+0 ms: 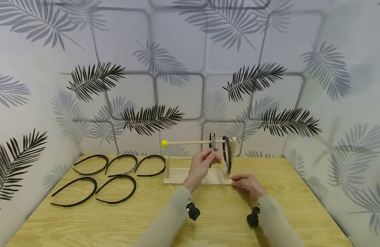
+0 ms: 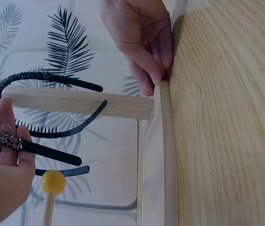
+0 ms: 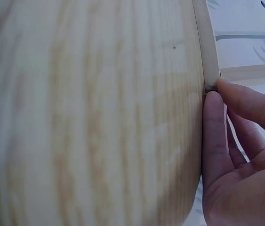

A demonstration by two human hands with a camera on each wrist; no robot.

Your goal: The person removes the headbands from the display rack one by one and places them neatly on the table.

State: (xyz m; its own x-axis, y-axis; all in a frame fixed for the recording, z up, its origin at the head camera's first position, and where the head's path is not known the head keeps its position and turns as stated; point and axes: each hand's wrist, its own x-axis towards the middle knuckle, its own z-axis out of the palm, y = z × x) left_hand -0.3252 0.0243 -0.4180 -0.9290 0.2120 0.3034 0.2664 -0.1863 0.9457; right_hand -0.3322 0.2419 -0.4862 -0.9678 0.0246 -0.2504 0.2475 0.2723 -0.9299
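A wooden headband stand (image 1: 180, 175) has a flat base, a horizontal rod and a yellow ball (image 1: 164, 143) on the rod's left end. My left hand (image 1: 199, 168) holds a black headband (image 2: 3, 137) studded with glittery stones, its band up at the rod. Beside it, toward the right post, a toothed black headband (image 1: 227, 156) hangs on the rod. My right hand (image 1: 248, 185) pinches the right end of the stand's base between thumb and fingers, as the right wrist view shows close up.
Several black headbands (image 1: 120, 189) lie on the wooden table (image 1: 122, 226) left of the stand, in two rows. A wall (image 1: 177, 96) with a leaf pattern rises behind the table.
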